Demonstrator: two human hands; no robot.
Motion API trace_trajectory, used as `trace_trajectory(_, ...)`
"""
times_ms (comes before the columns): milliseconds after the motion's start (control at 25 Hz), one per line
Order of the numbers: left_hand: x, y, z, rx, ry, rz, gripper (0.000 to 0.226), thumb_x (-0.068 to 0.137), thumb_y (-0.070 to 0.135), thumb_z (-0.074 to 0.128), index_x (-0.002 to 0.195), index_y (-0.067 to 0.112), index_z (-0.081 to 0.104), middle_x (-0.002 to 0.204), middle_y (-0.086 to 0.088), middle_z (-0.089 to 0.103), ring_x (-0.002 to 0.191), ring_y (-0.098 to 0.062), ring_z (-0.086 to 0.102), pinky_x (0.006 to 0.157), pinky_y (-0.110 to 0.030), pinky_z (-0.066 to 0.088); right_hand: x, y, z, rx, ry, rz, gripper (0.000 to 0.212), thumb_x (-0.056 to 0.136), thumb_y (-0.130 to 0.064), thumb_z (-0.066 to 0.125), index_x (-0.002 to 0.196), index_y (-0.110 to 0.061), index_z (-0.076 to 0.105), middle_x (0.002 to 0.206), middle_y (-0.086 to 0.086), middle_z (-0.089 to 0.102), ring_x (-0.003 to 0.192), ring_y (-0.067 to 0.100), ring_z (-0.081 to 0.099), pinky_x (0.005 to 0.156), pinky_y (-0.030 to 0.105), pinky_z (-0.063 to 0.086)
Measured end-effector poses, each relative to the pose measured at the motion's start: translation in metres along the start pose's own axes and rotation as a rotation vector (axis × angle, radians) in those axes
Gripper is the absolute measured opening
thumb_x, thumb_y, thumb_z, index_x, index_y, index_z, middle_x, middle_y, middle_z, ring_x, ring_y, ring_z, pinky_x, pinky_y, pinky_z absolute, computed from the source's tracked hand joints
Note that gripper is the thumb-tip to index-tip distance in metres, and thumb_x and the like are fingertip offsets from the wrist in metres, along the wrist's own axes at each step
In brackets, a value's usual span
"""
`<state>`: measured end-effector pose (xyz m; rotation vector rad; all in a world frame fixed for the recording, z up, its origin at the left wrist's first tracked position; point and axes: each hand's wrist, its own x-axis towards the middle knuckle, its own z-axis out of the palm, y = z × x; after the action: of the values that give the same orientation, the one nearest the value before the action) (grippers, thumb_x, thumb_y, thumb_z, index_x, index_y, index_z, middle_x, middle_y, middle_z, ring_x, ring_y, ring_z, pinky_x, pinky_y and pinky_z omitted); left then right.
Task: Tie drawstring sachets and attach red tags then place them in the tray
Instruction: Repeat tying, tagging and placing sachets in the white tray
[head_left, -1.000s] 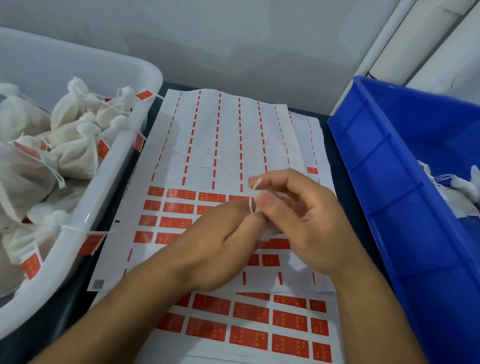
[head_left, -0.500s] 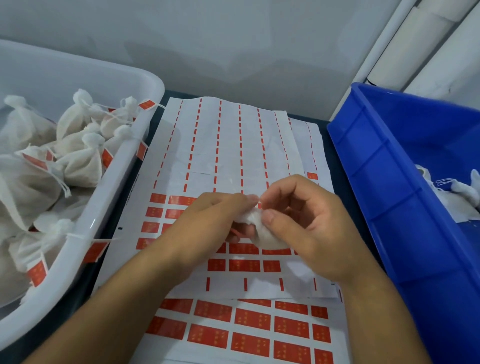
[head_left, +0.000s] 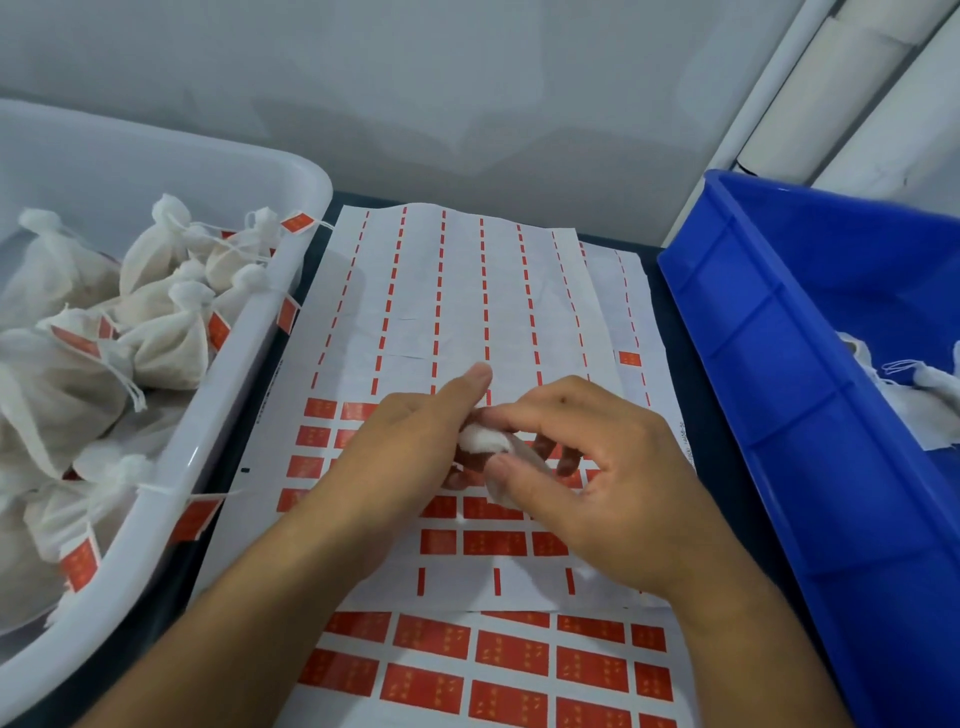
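Both hands meet over the sticker sheet (head_left: 483, 312), mid-frame. Small white sachet (head_left: 483, 439) sits btwn them, held above the sheet, not resting flat as far as can be told. Left hand (head_left: 395, 457) comes in from lower left, fingers curled round the sachet's left side, thumb sticking up past it toward the far edge. Right hand (head_left: 597, 478) comes from lower right; thumb and forefinger pinch the sachet's top/right end, other fingers curled underneath, tips just visible past the cloth. So both grips closed on the same sachet, which lies w/ its bunched white end poking out in the gap btwn the two hands, rest of it hidden under the right thumb. Can't tell whether the drawstring is pulled tight; no string clearly visible here.

Sheet under the hands: upper part mostly peeled, only thin red strips left in columns; rows of red tags (head_left: 493, 543) remain nearer the person. One lone tag (head_left: 629, 358) remains at the sheet's right edge. A second sheet (head_left: 519, 670) w/ full rows of red labels lies closest to the person, partly under the first.

White tray (head_left: 218, 415) at left, just beside the sheet, holds a heap of tied sachets (head_left: 161, 338) w/ red tags on strings, a few tags hanging over the rim. Blue bin (head_left: 779, 389) at right, w/ untagged white sachets (head_left: 924, 384) inside near the frame edge. Everything sits on a dark tabletop (head_left: 670, 254) against a pale wall.
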<state>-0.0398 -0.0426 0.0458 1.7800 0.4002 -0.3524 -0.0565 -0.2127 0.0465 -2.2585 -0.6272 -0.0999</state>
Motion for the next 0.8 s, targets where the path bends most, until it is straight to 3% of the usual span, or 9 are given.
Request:
trace_trajectory(80,-0.001,-0.006,-0.002,0.020,-0.045,-0.016,0.057,0.091,0.075,0.039,0.080,0.032,0.075,0.067,0.018,0.073,0.069,-0.007,0.072,0.078,-0.032,0.053,0.000,0.005,0.001,-0.087,0.026,0.015,0.030,0.095,-0.049,0.063,0.124,-0.043,0.068,0.115,-0.029,0.062,0.109,-0.004,0.059,0.079,0.004,0.049)
trace_trajectory(200,-0.009,0.002,-0.004,0.014,-0.165,-0.037,0.055,0.092,0.073,0.041,0.100,0.033,0.078,0.091,0.007,0.078,0.091,-0.017,0.071,0.097,-0.043,0.053,0.001,0.012,0.000,-0.142,0.043,0.043,0.029,0.095,-0.049,0.063,0.123,-0.044,0.068,0.115,-0.030,0.062,0.110,-0.004,0.059,0.078,0.001,0.046)
trace_trajectory(320,-0.018,-0.005,-0.007,-0.038,-0.413,-0.008,0.039,0.105,0.033,0.050,0.128,0.005,0.065,0.123,-0.016,0.069,0.085,-0.021,0.063,0.088,-0.022,0.056,0.000,0.015,-0.001,-0.134,0.040,0.059,0.028,0.094,-0.052,0.061,0.120,-0.045,0.068,0.115,-0.031,0.062,0.110,-0.004,0.059,0.079,0.001,0.047)
trace_trajectory(360,-0.017,-0.008,-0.008,0.011,-0.431,-0.007,0.030,0.103,0.027,0.055,0.122,0.007,0.068,0.119,-0.016,0.071,0.086,-0.022,0.063,0.091,-0.024,0.056,0.001,0.015,-0.001,-0.120,0.056,0.060,0.027,0.095,-0.050,0.061,0.119,-0.043,0.070,0.114,-0.030,0.063,0.109,-0.004,0.059,0.080,0.001,0.047)
trace_trajectory(440,-0.009,-0.007,-0.007,0.171,-0.378,0.055,0.019,0.099,0.034,0.061,0.096,0.026,0.078,0.097,-0.003,0.077,0.091,-0.021,0.070,0.093,-0.039,0.057,0.002,0.015,-0.002,-0.075,0.108,0.061,0.022,0.096,-0.044,0.061,0.114,-0.039,0.072,0.110,-0.027,0.065,0.107,-0.004,0.060,0.084,0.002,0.047)
trace_trajectory(600,-0.021,-0.003,-0.014,0.060,-0.346,0.248,0.029,0.084,0.061,0.051,0.095,0.048,0.075,0.091,0.011,0.076,0.089,-0.013,0.071,0.081,-0.028,0.059,0.005,0.011,0.001,0.028,0.217,0.044,0.015,0.097,-0.029,0.061,0.105,-0.028,0.073,0.102,-0.018,0.068,0.101,0.004,0.064,0.081,0.009,0.050)
trace_trajectory(800,-0.017,0.000,-0.003,-0.052,-0.182,0.409,0.025,0.076,0.055,0.059,0.089,0.043,0.078,0.091,0.016,0.074,0.090,-0.001,0.069,0.074,-0.018,0.051,0.008,0.003,0.004,0.183,0.295,0.074,0.014,0.098,-0.030,0.059,0.106,-0.030,0.071,0.099,-0.021,0.068,0.104,0.008,0.066,0.081,0.013,0.053)
